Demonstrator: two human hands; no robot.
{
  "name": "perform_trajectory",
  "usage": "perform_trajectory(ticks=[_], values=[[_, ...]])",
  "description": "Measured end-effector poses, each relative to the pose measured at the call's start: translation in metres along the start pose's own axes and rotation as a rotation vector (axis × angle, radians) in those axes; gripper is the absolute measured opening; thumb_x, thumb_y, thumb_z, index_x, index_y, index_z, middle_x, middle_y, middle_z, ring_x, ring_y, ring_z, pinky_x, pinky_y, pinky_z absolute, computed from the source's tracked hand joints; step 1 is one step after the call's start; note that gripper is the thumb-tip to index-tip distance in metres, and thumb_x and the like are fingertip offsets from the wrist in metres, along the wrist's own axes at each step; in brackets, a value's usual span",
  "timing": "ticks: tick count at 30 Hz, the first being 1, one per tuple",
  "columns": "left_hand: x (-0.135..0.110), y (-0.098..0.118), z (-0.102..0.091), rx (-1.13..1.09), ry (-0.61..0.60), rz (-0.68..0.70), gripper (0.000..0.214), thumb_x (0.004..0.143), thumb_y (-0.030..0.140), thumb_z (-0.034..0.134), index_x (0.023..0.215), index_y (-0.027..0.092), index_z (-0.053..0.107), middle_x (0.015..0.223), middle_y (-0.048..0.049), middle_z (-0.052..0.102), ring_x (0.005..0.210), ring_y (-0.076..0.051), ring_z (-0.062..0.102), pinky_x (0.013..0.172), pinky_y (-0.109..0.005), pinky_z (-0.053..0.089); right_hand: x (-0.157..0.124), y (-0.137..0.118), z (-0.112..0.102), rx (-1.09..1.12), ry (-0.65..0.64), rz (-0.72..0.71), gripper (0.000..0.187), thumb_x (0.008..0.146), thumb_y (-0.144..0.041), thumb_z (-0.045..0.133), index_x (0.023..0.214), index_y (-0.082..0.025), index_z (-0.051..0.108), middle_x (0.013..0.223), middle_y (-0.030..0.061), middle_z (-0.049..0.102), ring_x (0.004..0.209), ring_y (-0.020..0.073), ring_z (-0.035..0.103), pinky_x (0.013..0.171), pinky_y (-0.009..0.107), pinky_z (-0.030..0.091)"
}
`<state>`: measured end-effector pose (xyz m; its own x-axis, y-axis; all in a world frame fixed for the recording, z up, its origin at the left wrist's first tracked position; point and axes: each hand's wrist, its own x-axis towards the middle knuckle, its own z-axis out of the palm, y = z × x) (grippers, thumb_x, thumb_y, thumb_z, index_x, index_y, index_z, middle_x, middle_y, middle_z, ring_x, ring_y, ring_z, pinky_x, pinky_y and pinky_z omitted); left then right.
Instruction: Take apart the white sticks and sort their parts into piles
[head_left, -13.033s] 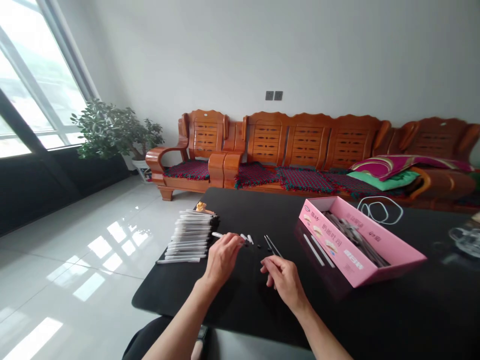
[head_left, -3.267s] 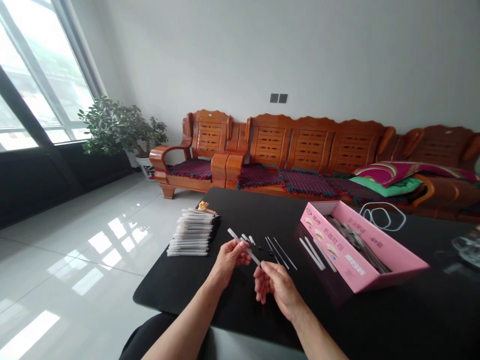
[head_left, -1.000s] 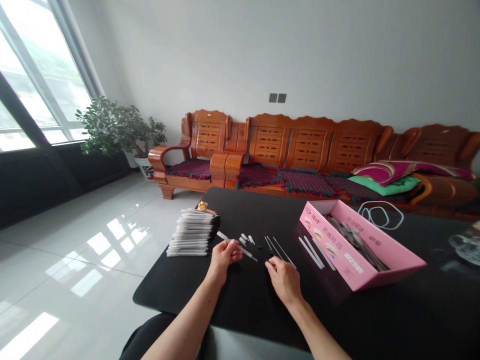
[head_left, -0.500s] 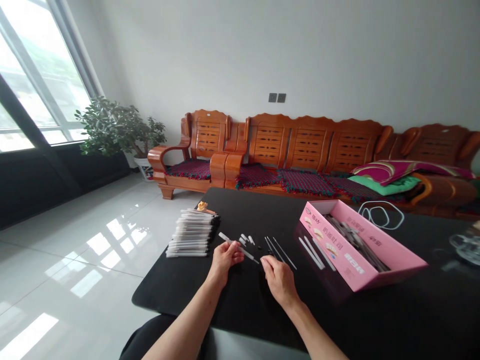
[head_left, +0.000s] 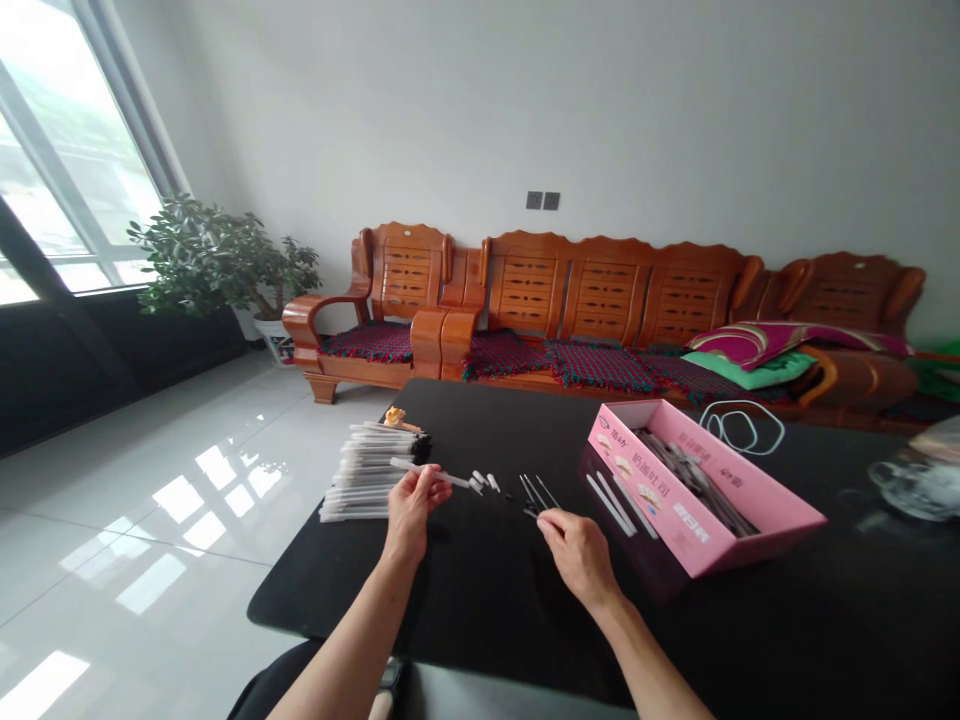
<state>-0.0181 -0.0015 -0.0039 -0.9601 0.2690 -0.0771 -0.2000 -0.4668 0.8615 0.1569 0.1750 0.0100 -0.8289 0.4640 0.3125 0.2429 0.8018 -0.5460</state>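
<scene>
My left hand (head_left: 411, 505) pinches a slim white pen (head_left: 452, 480) just right of a stack of similar white pens (head_left: 364, 470) with black ends. My right hand (head_left: 574, 545) is closed at the fingertips beside several thin dark pen refills (head_left: 536, 492). What its fingers hold, if anything, is hidden. Between the hands lie several short white caps (head_left: 491, 482) and a small black piece (head_left: 510, 497). Farther right, a few white pen barrels (head_left: 611, 503) rest along the pink box (head_left: 652, 505), which holds many dark sticks (head_left: 697, 475).
Everything lies on a black table (head_left: 480, 600). A small tan figurine (head_left: 395, 415) stands behind the pen stack. A white cable loop (head_left: 742, 428) lies behind the box, and a clear glass item (head_left: 911, 490) is at far right. Beyond is a wooden sofa (head_left: 607, 295).
My hands have moved apart: the left went left with the pen, toward the stack, and the right shifted right, to the refills. The view has also turned slightly.
</scene>
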Motion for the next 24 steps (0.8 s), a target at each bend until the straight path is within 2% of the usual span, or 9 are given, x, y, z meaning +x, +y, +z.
perform_trajectory(ticks=[3,6,10,15,17,21,24], values=[[-0.001,0.003,-0.001,-0.009,0.006,0.038,0.033,0.069,0.038,0.073,0.086,0.011,0.065,0.075,-0.0048,0.069,0.062,-0.012,0.065,0.064,-0.025,0.056,0.005,0.017,-0.014,-0.056,0.051,0.079,0.03,0.086,-0.034,0.044,0.074,-0.023,0.069,0.065,0.0049,0.068,0.058,0.0169,0.058,0.056,0.026,0.035],[-0.003,-0.001,0.001,0.01,-0.02,0.008,0.034,0.068,0.037,0.074,0.086,0.011,0.065,0.076,-0.0051,0.069,0.062,-0.012,0.065,0.063,-0.025,0.056,0.007,0.025,-0.019,-0.111,0.066,0.138,0.027,0.084,-0.032,0.046,0.07,-0.023,0.067,0.065,0.0044,0.068,0.059,0.0169,0.059,0.054,0.026,0.033],[-0.008,-0.008,0.003,0.04,-0.088,-0.04,0.035,0.068,0.038,0.074,0.087,0.011,0.065,0.077,-0.0067,0.07,0.062,-0.012,0.065,0.062,-0.024,0.056,0.005,0.024,-0.014,-0.278,0.058,0.202,0.026,0.083,-0.026,0.047,0.062,-0.022,0.063,0.065,0.0046,0.067,0.063,0.0176,0.061,0.053,0.025,0.029],[-0.017,-0.012,0.01,0.101,-0.204,-0.127,0.036,0.067,0.04,0.075,0.086,0.01,0.066,0.074,-0.007,0.069,0.06,-0.012,0.065,0.061,-0.024,0.056,0.004,0.026,-0.002,-0.414,0.023,0.191,0.028,0.084,-0.021,0.044,0.061,-0.021,0.061,0.064,0.0059,0.067,0.064,0.0181,0.063,0.053,0.026,0.027],[-0.022,-0.012,0.014,0.115,-0.259,-0.159,0.037,0.068,0.041,0.075,0.086,0.01,0.066,0.076,-0.008,0.069,0.06,-0.013,0.064,0.061,-0.024,0.055,0.005,0.027,0.001,-0.415,0.011,0.187,0.026,0.084,-0.022,0.045,0.066,-0.021,0.063,0.067,0.0064,0.069,0.067,0.019,0.064,0.053,0.027,0.028],[-0.031,-0.014,0.02,0.143,-0.327,-0.186,0.039,0.069,0.043,0.074,0.086,0.009,0.066,0.076,-0.0091,0.069,0.061,-0.013,0.064,0.06,-0.024,0.054,0.002,0.016,0.005,-0.317,0.054,0.13,0.02,0.087,-0.027,0.048,0.091,-0.021,0.066,0.077,0.0072,0.071,0.072,0.0201,0.065,0.059,0.026,0.035],[-0.037,-0.018,0.023,0.161,-0.391,-0.204,0.038,0.072,0.044,0.071,0.087,0.009,0.066,0.074,-0.0083,0.068,0.062,-0.013,0.064,0.061,-0.024,0.054,-0.005,-0.003,0.009,-0.092,0.04,-0.026,0.026,0.091,-0.032,0.042,0.088,-0.021,0.065,0.079,0.006,0.07,0.072,0.0176,0.064,0.064,0.024,0.038]])
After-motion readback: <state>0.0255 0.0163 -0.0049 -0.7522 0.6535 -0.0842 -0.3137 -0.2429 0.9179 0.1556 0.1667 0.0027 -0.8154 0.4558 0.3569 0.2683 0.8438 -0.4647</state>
